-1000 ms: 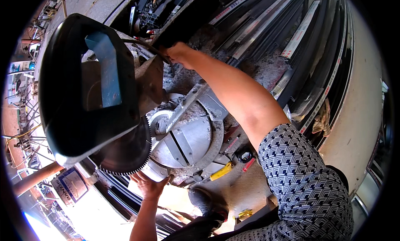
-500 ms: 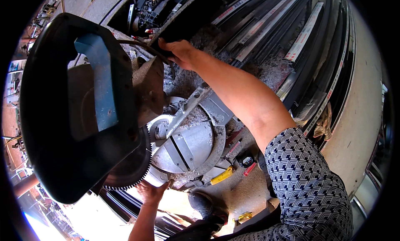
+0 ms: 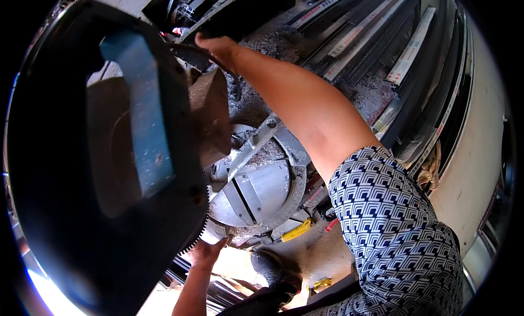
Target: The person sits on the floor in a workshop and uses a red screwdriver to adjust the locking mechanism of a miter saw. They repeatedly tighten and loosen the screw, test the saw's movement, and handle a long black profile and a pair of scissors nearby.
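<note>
A mitre saw fills the left of the view, its black blade guard (image 3: 82,179) with a blue patch close to the camera and a toothed blade edge (image 3: 197,240) showing below it. My right hand (image 3: 215,47) is stretched far forward and shut on the saw's dark handle (image 3: 188,54). My left hand (image 3: 204,253) sits low, its fingers against the edge of the round grey saw table (image 3: 256,193) just under the blade. Metal shavings lie around the saw base.
Long dark metal profiles (image 3: 382,48) are stacked in rows at the upper right. A yellow tool (image 3: 297,230) and a red item (image 3: 331,225) lie by the saw base. A pale wall (image 3: 469,152) runs along the right.
The saw head and its black guard have swung closer to the camera and now cover more of the left. My right hand stays on the handle; my left hand stays by the table edge.
</note>
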{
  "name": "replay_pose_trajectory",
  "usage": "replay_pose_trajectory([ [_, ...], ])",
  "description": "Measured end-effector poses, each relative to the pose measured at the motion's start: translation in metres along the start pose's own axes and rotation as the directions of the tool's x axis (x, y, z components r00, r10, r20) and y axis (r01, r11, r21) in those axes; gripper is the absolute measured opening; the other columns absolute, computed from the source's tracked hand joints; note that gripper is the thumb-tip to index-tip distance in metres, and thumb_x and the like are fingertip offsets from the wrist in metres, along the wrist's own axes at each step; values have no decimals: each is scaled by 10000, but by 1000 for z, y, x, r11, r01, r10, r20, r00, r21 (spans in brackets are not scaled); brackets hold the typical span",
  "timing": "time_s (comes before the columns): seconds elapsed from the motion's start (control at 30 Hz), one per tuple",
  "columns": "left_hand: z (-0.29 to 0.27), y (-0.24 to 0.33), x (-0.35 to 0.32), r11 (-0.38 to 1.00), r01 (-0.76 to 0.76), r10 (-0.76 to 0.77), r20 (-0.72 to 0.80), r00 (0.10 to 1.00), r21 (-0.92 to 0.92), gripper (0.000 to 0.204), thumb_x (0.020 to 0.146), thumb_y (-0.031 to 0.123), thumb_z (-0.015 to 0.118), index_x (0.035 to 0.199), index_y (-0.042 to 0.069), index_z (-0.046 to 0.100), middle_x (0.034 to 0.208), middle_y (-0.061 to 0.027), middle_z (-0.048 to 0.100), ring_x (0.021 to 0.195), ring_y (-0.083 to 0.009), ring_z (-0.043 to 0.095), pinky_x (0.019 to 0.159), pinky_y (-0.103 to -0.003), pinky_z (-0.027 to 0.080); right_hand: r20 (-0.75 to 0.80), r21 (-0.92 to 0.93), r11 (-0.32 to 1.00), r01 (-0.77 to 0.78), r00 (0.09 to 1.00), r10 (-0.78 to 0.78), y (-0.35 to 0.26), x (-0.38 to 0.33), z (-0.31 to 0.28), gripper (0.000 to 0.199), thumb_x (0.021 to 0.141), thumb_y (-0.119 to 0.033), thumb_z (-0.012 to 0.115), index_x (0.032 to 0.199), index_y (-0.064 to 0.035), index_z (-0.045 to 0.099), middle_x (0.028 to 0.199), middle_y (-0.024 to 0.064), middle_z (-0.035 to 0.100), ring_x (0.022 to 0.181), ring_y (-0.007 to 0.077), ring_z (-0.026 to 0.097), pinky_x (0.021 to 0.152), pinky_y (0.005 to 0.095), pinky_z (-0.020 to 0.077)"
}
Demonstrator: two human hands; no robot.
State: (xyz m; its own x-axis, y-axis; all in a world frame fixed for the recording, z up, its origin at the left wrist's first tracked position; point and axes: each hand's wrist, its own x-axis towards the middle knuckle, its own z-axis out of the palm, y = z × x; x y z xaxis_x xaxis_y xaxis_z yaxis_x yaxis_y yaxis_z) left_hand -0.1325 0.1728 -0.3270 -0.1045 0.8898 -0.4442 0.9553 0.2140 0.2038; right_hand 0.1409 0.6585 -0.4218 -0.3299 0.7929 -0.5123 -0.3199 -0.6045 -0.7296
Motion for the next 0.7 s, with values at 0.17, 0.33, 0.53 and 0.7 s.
replay_pose_trajectory([
  [0.17, 5, 4, 8, 978, -97, 107, -42, 993, 186, 1611, 519, 606, 975, 1560, -61, -58, 1571, -356, 117, 1461, -565, 140, 1212, -667, 159, -81, -225, 959, 172, 978, -194, -3, 6, -49, 642, 1007, -558, 547, 1398, -48, 558, 1292, 124, 637, 1105, 224, 583, 966, 505, 452],
  [0.33, 1, 8, 3, 956, -67, 123, -181, 976, 286, 1482, 511, 461, 1021, 1541, -17, 68, 1534, -360, 171, 1438, -569, 175, 1171, -663, 286, 94, -825, 366, 431, 743, -663, -18, -64, -104, 192, 876, -214, 760, 1021, -101, 703, 978, 38, 701, 952, 215, 667, 814, 341, 544],
  [0.53, -16, 11, -2, 988, 7, 27, -220, 975, 153, 1432, 522, 363, 1019, 1567, 101, 75, 1513, -253, 231, 1451, -484, 217, 1143, -573, 393, -392, -392, 705, 591, 586, -709, -7, -248, -85, 221, 1011, -208, 687, 1124, -23, 724, 989, 66, 731, 874, 138, 678, 764, 299, 543],
  [0.7, -11, 14, 1, 992, -49, 77, -262, 962, 113, 1413, 522, 392, 1016, 1567, 79, 117, 1479, -255, 304, 1433, -482, 258, 1118, -544, 438, -514, -528, 741, 414, 539, -667, 74, -388, -43, 307, 1031, -277, 639, 1098, 23, 646, 864, 17, 636, 776, 87, 554, 698, 259, 466],
])
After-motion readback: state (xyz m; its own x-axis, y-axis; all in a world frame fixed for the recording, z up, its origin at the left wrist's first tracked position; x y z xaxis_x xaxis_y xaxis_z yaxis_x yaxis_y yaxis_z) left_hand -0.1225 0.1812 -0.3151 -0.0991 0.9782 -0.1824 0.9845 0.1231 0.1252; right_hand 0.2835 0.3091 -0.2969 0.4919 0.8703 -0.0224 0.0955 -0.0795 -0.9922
